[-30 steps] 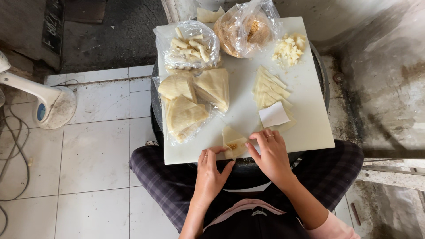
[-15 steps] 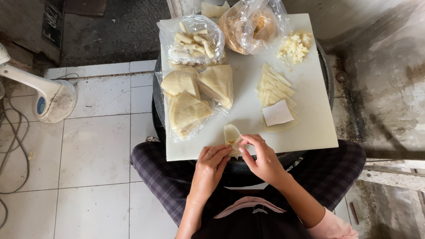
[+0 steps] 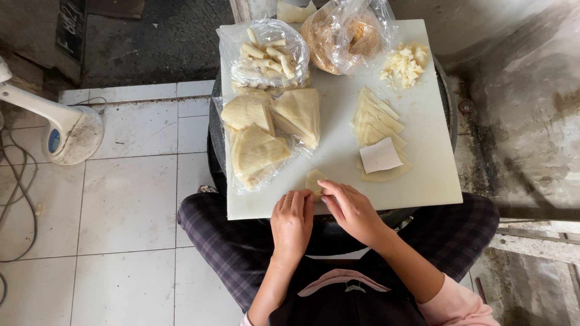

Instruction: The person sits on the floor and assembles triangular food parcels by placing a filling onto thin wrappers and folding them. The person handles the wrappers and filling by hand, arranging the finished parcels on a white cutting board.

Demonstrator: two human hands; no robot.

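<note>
Hands at wrapper, bagged wrappers just beyond

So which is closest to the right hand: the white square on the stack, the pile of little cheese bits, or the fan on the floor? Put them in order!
From the right hand:
1. White square, just above it on the stack of wrappers.
2. Cheese bits, far top corner of the board.
3. Fan, way off on the left floor.

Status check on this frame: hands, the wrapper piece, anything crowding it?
Left hand and right hand both pinching the small pale wrapper piece at the white board's near edge. Bagged triangular wrappers close on the left, not touching.
</note>
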